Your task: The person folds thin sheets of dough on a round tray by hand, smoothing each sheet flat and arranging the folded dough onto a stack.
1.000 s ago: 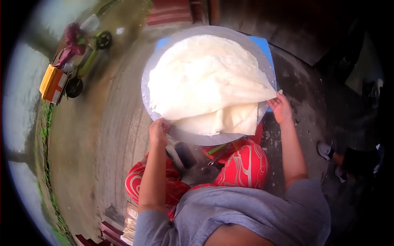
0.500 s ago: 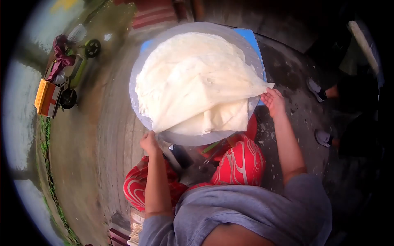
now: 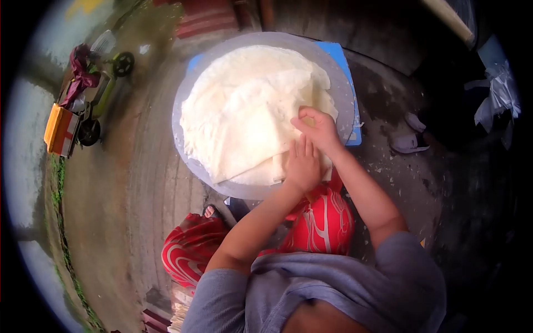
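Note:
A wide pile of thin, pale sheets (image 3: 239,111) covers most of a round grey board (image 3: 186,141). The top sheet is folded over near the right side. My left hand (image 3: 303,166) lies with its fingers spread on the folded part at the lower right of the pile. Just above it, my right hand (image 3: 319,129) has its thumb and fingertips pinched together at the sheet's folded edge. The two hands are very close to each other.
Under the board shows a blue surface (image 3: 353,122). A scooter (image 3: 105,100) with an orange and white box (image 3: 61,130) stands at the left. A person's shoes (image 3: 411,143) are on the ground at the right, near a crumpled clear plastic bag (image 3: 502,94).
Both hands have come from the pile's outer edges to its lower right. The sheet's right corner has been brought inward and folded over. The person at the right has moved.

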`<move>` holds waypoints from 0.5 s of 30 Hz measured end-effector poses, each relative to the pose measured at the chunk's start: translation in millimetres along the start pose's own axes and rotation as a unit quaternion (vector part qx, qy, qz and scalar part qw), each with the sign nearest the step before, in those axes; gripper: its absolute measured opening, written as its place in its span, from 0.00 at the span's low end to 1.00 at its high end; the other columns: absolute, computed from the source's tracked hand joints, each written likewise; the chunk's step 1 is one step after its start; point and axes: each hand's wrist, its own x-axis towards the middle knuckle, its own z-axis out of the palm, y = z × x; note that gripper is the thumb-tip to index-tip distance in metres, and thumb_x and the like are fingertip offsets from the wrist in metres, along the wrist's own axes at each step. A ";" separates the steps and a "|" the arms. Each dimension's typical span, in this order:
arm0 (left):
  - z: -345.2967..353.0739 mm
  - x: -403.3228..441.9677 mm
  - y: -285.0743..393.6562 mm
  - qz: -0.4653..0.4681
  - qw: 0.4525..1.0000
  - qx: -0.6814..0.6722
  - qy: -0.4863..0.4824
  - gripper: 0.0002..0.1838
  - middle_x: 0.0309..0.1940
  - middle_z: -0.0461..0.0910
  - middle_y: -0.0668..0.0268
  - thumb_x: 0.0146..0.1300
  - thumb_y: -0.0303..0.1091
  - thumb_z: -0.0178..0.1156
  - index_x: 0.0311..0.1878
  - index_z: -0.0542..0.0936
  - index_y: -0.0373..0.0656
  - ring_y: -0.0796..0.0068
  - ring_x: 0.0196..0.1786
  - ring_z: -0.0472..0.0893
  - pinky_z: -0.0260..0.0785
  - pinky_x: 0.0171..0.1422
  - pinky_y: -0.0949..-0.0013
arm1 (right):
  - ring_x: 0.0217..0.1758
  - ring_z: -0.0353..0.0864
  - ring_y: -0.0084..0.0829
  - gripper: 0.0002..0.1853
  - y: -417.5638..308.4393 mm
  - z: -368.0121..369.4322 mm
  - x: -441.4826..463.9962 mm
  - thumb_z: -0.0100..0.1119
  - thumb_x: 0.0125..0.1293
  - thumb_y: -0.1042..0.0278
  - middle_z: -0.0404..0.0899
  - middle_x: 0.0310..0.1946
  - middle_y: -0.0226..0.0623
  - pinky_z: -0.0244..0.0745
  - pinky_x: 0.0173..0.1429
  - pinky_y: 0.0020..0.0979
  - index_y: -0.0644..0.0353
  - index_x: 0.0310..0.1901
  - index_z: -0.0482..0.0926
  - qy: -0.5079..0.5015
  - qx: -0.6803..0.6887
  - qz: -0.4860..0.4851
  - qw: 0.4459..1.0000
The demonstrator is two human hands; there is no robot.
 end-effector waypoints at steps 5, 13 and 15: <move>-20.0 -22.9 -17.2 0.045 0.984 -0.163 -0.046 0.22 0.47 0.78 0.56 0.49 0.35 0.65 0.48 0.78 0.37 0.55 0.53 0.75 0.62 0.61 0.52 | 0.47 0.79 0.44 0.10 23.7 30.2 -10.3 0.65 0.56 0.65 0.81 0.42 0.44 0.73 0.51 0.34 0.62 0.34 0.76 -0.231 -0.174 -0.170 0.942; -47.8 -40.4 -55.9 -0.070 0.995 -0.048 0.045 0.29 0.69 0.59 0.60 0.65 0.44 0.49 0.66 0.64 0.40 0.57 0.71 0.57 0.47 0.71 0.47 | 0.40 0.82 0.42 0.10 25.8 8.5 15.1 0.51 0.56 0.75 0.82 0.36 0.41 0.75 0.45 0.35 0.60 0.40 0.79 -0.257 -0.155 -0.040 0.953; -33.9 -49.9 -59.2 -0.072 0.996 -0.043 0.036 0.29 0.70 0.59 0.61 0.65 0.45 0.49 0.65 0.65 0.40 0.58 0.72 0.56 0.45 0.71 0.45 | 0.34 0.82 0.37 0.12 10.7 -2.3 28.2 0.50 0.54 0.77 0.83 0.32 0.38 0.76 0.40 0.33 0.55 0.36 0.83 -0.166 -0.247 -0.080 0.951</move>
